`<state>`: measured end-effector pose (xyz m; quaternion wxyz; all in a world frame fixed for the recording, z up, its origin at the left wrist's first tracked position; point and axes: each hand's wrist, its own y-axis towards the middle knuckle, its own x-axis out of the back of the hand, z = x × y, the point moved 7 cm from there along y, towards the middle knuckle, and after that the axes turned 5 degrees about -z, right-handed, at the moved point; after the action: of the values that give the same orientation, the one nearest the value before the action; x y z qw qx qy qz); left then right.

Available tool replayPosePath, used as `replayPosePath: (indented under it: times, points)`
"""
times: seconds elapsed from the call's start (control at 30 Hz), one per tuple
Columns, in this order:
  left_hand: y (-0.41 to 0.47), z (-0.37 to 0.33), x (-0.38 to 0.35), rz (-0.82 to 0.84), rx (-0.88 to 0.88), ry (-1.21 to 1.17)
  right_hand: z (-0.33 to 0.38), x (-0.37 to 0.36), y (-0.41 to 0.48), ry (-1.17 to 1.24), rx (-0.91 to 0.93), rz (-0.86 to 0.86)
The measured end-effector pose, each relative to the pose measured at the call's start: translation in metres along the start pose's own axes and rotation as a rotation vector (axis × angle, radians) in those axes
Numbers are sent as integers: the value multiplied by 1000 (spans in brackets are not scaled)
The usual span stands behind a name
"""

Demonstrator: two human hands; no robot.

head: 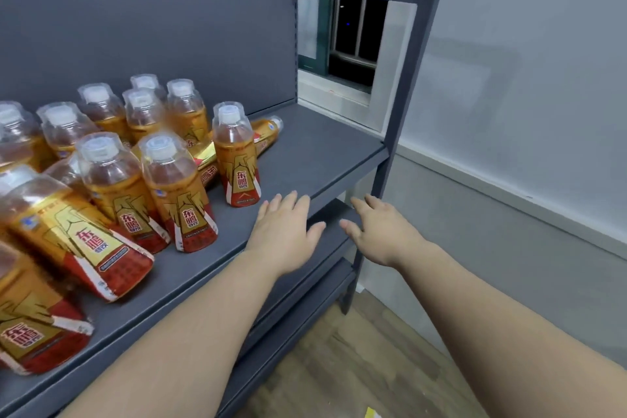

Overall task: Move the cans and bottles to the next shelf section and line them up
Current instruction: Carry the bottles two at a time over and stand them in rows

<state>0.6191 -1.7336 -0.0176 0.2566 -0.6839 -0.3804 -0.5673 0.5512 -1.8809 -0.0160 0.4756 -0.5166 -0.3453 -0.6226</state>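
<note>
**Hands empty; nearest bottle lies just left of the left hand**

Obs.: The clear-capped plastic bottles of amber drink with gold-and-red labels point(176, 190) stand crowded on the left part of the dark grey metal shelf board point(322, 153). No cans are in view. The rightmost upright bottle point(236, 159) stands apart from the crowd, near the front edge, with its long axis vertical and its cap up. Behind it, one bottle lies on its side point(269, 131), cap pointing right.

Hands: The left hand point(285, 226) is palm down over the front edge of the board, fingers straight and slightly spread, holding nothing. It is just beside the base of the rightmost upright bottle, not touching it. The right hand point(380, 234) is also spread and empty, further right, off the front edge and above the lower shelves.

Judgement: The bottles lie to the left of both hands and slightly further back. The left hand is clearly nearer, so a short reach left and forward should close round the upright bottle's body. Which section counts as "next" cannot be told.
</note>
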Motion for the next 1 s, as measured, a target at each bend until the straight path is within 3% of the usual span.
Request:
replayPosePath:
  times: [0.3,0.6,1.0]
  points:
    - [3,17,17,-97,278,42,20,12,65,7,277,55]
    - [-47,38,27,-145,527,71,73,-3,71,8,520,134]
    - [-93,61,36,-245,519,124,127,-17,43,-29,623,141]
